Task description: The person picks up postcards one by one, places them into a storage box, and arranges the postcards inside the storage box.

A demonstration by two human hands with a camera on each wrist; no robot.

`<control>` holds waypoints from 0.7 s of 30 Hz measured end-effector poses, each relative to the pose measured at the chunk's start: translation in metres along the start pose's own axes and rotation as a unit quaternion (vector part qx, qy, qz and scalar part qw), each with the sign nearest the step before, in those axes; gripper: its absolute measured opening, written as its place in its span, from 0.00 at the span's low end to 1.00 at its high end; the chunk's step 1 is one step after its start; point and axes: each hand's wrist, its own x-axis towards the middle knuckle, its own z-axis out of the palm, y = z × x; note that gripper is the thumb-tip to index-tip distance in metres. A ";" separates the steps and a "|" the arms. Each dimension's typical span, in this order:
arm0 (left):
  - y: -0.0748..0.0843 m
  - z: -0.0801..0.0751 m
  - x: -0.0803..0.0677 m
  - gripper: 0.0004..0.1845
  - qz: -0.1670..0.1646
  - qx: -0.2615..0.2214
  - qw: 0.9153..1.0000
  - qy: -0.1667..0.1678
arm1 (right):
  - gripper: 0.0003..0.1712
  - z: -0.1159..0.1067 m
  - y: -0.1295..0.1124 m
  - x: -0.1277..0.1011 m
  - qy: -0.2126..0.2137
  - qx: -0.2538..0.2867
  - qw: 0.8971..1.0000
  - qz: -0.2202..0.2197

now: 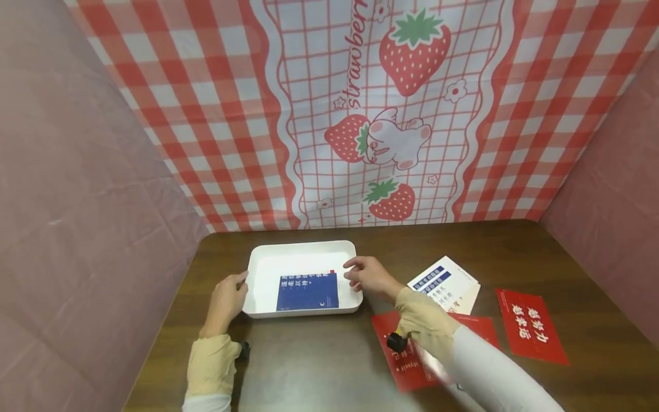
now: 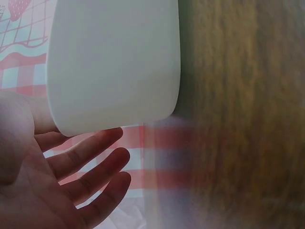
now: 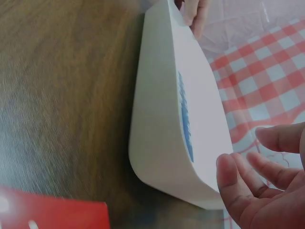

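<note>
A white rectangular tray sits toward the back left of the table. In it lies a blue card with white lettering, along the tray's near side. My left hand pinches the tray's left rim, the thumb reaching over it; in the left wrist view the remaining fingers spread loosely below the end wall. My right hand is at the tray's right end with fingers loosely bent and nothing between them. Its fingertips come close to the tray's corner in the right wrist view.
To the right lie a white card with blue bands, overlapping a cream one, and red cards with white lettering. More red cards lie partly under my right forearm. A checked strawberry cloth hangs behind the table.
</note>
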 end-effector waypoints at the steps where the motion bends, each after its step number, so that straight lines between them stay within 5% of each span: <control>1: 0.000 0.001 0.000 0.22 0.001 0.001 1.000 0.000 | 0.19 -0.003 0.000 0.000 0.005 0.001 1.000 0.001; 21: 0.003 0.000 0.000 0.22 -0.006 0.004 1.000 -0.002 | 0.20 -0.060 -0.003 -0.012 0.055 -0.054 0.997 -0.022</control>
